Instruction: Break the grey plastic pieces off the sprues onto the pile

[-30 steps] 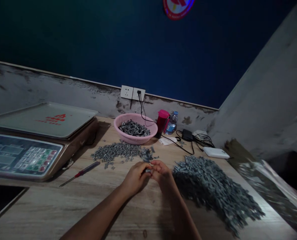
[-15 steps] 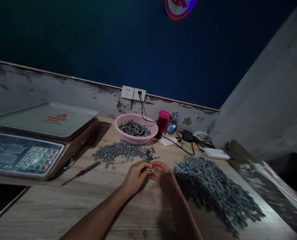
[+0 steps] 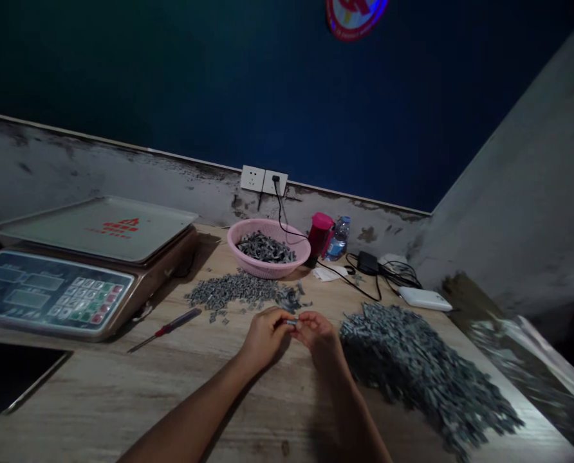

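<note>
- our left hand (image 3: 266, 337) and right hand (image 3: 320, 337) stay closed — pinching a small grey piece (image 3: 293, 321) between the fingertips
- a heap of similar pieces (image 3: 412, 373) lies just right of our hands
- a smaller spread (image 3: 233, 290) lies near a pink basket (image 3: 236, 247)

- Dim overall; the wall (image 3: 219, 83) around 12 o'clock sinks nearly to black.
- Weak light reaches the bench (image 3: 98, 399) from about 1 o'clock, with soft shadows falling toward 7 o'clock from the scale (image 3: 94, 228) and the right hand (image 3: 318, 334).
- Pale, soft glare lies across the scale's tray.
- Straight wall lines bow toward the frame edges.
- A shiny sheet (image 3: 523, 366) at 4 o'clock smears into streaky blur.
</note>
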The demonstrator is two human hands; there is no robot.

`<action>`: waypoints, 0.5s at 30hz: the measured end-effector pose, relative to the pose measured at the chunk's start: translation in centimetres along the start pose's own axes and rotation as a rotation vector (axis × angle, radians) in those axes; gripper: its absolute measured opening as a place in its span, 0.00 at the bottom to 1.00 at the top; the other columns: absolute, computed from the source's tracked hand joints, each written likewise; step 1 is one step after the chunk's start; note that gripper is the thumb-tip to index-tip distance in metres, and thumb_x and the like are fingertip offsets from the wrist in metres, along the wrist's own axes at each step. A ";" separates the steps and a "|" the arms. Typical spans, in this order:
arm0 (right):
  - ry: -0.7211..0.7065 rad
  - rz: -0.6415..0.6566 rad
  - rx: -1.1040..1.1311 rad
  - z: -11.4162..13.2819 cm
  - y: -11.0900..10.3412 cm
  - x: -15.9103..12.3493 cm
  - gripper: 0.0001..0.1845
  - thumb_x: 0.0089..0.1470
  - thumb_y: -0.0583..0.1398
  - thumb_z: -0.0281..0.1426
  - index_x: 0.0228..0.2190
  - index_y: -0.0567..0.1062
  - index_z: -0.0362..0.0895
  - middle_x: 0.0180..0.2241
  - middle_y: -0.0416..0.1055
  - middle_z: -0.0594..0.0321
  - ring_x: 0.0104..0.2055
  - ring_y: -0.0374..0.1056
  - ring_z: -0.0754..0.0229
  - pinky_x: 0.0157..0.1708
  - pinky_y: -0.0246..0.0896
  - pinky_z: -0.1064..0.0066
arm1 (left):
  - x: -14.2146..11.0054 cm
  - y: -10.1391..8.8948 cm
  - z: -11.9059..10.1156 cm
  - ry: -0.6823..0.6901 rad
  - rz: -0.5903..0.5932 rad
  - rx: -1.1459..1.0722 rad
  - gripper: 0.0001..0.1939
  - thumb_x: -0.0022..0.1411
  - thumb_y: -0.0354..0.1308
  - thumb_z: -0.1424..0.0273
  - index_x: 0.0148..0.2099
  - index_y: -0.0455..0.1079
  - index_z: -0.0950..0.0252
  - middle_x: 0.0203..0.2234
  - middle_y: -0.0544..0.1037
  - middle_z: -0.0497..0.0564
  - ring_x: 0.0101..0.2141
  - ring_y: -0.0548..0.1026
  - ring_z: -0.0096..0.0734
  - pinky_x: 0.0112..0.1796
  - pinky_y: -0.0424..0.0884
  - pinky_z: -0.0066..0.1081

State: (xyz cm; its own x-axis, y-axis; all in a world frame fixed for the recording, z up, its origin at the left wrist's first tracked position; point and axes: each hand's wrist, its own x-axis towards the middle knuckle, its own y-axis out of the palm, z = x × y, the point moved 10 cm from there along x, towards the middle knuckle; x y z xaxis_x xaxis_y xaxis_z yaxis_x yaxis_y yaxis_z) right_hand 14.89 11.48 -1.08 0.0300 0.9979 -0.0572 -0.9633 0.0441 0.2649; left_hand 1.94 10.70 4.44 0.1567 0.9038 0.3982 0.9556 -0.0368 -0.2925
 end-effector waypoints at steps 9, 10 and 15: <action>0.018 0.062 -0.013 -0.8 0.3 0.3 0.21 0.29 0.70 0.39 0.24 0.70 0.42 0.22 0.70 0.66 0.25 0.69 0.62 0.33 0.68 0.64 | -0.2 1.2 3.1 -0.267 0.015 -0.414 0.08 0.49 0.58 0.71 0.33 0.74 0.68 0.27 0.77 0.51 0.30 0.73 0.31 0.35 0.68 0.30; 0.015 0.066 -0.019 -0.8 0.3 0.3 0.20 0.30 0.70 0.39 0.24 0.70 0.42 0.22 0.70 0.66 0.25 0.69 0.62 0.33 0.68 0.65 | -0.2 1.2 3.3 -0.287 0.007 -0.435 0.08 0.49 0.58 0.70 0.32 0.74 0.68 0.27 0.78 0.51 0.30 0.73 0.31 0.35 0.68 0.30; 0.036 0.093 -0.003 -1.0 0.6 0.0 0.16 0.33 0.70 0.37 0.25 0.72 0.43 0.22 0.71 0.67 0.25 0.68 0.63 0.32 0.68 0.67 | -0.5 0.9 4.1 -0.364 -0.059 -0.476 0.08 0.45 0.60 0.71 0.30 0.74 0.68 0.23 0.77 0.49 0.26 0.72 0.28 0.30 0.67 0.28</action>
State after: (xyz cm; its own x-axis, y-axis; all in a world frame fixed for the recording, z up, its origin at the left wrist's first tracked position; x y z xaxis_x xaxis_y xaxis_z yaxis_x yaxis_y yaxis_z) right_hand 14.03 11.47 -1.92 -0.0691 0.9954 -0.0669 -0.9623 -0.0488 0.2677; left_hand 1.66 11.95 0.38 0.0844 0.9950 0.0540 0.9799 -0.0927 0.1764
